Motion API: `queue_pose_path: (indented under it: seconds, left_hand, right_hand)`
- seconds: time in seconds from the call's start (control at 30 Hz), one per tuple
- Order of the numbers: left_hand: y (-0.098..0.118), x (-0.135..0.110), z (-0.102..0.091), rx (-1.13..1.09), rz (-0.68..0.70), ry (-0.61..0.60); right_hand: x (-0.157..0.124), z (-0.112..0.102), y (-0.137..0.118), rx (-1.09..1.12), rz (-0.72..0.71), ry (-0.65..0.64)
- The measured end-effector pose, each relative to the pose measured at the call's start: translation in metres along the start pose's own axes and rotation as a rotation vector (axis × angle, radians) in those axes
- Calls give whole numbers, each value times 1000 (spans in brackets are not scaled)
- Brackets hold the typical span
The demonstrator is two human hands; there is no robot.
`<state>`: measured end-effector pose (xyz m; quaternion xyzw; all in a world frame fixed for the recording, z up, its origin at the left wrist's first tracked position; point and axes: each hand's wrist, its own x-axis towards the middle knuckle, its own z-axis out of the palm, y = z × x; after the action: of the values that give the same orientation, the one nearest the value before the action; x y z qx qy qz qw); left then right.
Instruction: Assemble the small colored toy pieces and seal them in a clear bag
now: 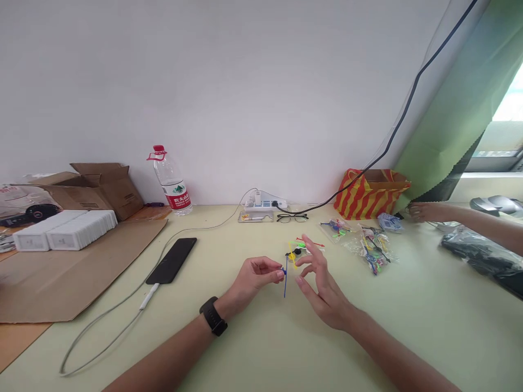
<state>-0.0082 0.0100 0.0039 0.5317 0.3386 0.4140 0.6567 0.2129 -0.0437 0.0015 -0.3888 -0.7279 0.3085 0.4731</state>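
Note:
Between the thumb and fingers of my left hand is a thin blue plastic piece, long and stick-like, its length running toward me. Just right of it, my right hand is raised with fingers apart and nothing in them. Behind both hands lie small plastic parts: a yellow piece, a black round part, a green part and a thin red stick. My right fingertips partly cover this group. A black watch is on my left wrist.
Bags of colourful plastic parts lie to the right, before a striped bag. Glasses and a power strip are near the wall. On the left are a phone, cable, bottle and cardboard. Another person's hand reaches in.

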Motion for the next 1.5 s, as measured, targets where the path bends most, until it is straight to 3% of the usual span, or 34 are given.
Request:
queue_pose_path:
  seconds: [0.1, 0.17, 0.27, 0.47, 0.83, 1.23, 1.3, 1.4, 1.5]
  left_hand:
    - [1, 0, 1, 1, 5, 20]
    - [2, 0, 2, -9, 6, 27]
    - [2, -1, 3, -23, 3, 21]
    - [-1, -4, 6, -17, -4, -39]
    - [-3, -4, 7, 12, -18, -100]
    - [2, -3, 7, 49, -28, -21]
    - [3, -3, 7, 47, -27, -11]
    - [4, -3, 8, 46, -21, 6]
    - [4, -3, 8, 41, -16, 9]
  right_hand:
    - [5, -7, -3, 212, 265, -130]
    - [9, -10, -4, 300, 318, -103]
    - [13, -8, -3, 289, 236, -8]
    - [9, 6, 3, 239, 141, -73]
    - [9, 8, 5, 196, 142, -80]
    - [3, 1, 0, -2, -58, 119]
    - [2, 0, -3, 34, 10, 53]
    - [4, -5, -5, 207, 241, -131]
    - [8, -9, -4, 297, 297, -107]
